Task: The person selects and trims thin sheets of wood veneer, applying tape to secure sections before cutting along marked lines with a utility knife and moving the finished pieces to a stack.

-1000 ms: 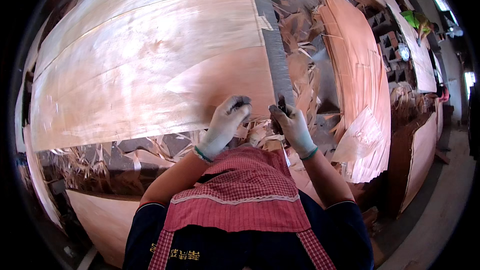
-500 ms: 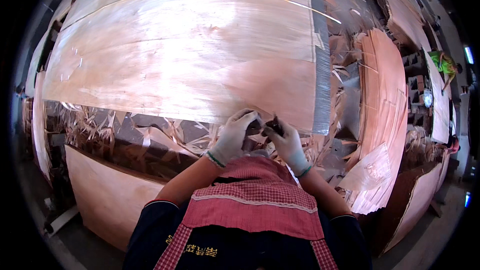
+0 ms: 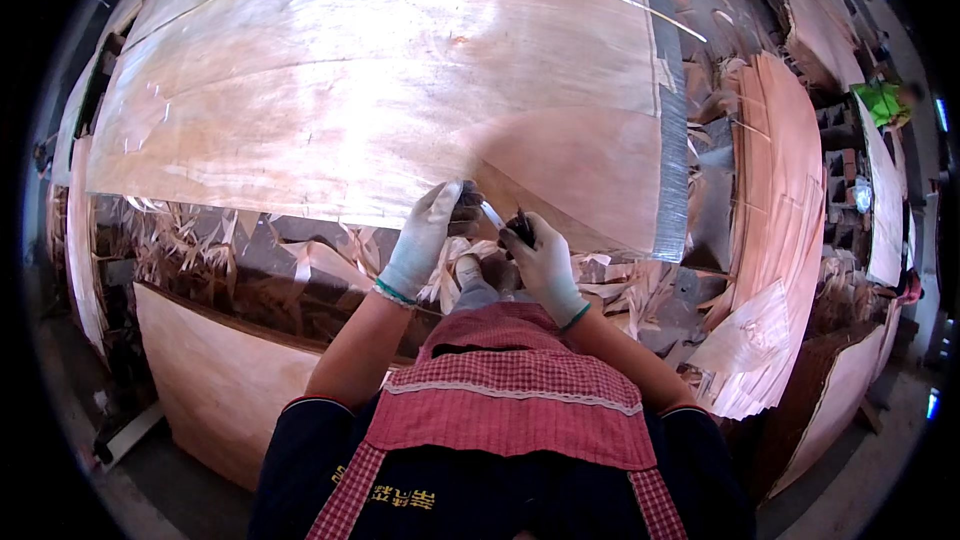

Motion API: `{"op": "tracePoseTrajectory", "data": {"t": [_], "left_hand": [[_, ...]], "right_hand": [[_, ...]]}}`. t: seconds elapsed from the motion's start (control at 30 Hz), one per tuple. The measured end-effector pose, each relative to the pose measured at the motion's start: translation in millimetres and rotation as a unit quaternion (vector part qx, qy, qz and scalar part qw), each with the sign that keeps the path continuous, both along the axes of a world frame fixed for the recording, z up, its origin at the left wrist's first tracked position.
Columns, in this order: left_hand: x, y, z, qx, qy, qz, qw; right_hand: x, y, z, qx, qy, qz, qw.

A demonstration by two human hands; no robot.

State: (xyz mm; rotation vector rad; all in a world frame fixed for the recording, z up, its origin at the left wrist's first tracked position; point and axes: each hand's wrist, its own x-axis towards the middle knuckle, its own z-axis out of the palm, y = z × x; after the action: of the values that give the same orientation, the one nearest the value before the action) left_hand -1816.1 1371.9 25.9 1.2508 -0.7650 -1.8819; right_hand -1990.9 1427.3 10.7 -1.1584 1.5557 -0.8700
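Note:
My left hand (image 3: 424, 232), in a white knit glove with dark fingertips, pinches one end of a short pale strip (image 3: 492, 213) that looks like tape. The strip slants down toward my right hand (image 3: 547, 268), gloved the same way. Its fingers are closed around a small dark object (image 3: 521, 228), whose exact kind I cannot make out. Both hands are over the near edge of a large sheet of wood veneer (image 3: 330, 130). A loose, pinker piece of veneer (image 3: 590, 165) lies at that sheet's near right corner, slightly curled along its edge.
Torn veneer scraps (image 3: 190, 250) litter the ground along the near edge. To the right stands a stack of reddish veneer sheets (image 3: 775, 200). Another wood stack (image 3: 220, 370) is at the near left. A person in green (image 3: 882, 105) is at the far right.
My hands have moved a little left and farther apart, and the pale strip now shows between them. The pinker piece's near edge has curled up. The view has shifted slightly.

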Motion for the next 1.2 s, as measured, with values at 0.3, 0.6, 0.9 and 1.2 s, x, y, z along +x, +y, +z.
{"op": "tracePoseTrajectory", "data": {"t": [0.3, 0.6, 0.9, 1.2], "left_hand": [[4.8, -21.3, -30.0, -0.174, -0.193, 0.021, 0.965], [8.2, -131.5, -80.5, -0.503, -0.477, -0.007, 0.721], [13.7, -118.3, -102.6, -0.502, -0.558, -0.052, 0.659], [-37.2, -74.2, -35.6, -0.341, -0.377, -0.131, 0.851]], "right_hand": [[11.5, -9.2, -15.6, 0.017, 0.01, -0.007, 1.0], [53.0, -57.2, -64.6, 0.103, -0.176, -0.103, 0.974], [31.6, -77.2, -54.4, 0.049, 0.075, -0.04, 0.995], [-75.8, 8.7, 6.8, -0.029, 0.045, -0.131, 0.99]]}}
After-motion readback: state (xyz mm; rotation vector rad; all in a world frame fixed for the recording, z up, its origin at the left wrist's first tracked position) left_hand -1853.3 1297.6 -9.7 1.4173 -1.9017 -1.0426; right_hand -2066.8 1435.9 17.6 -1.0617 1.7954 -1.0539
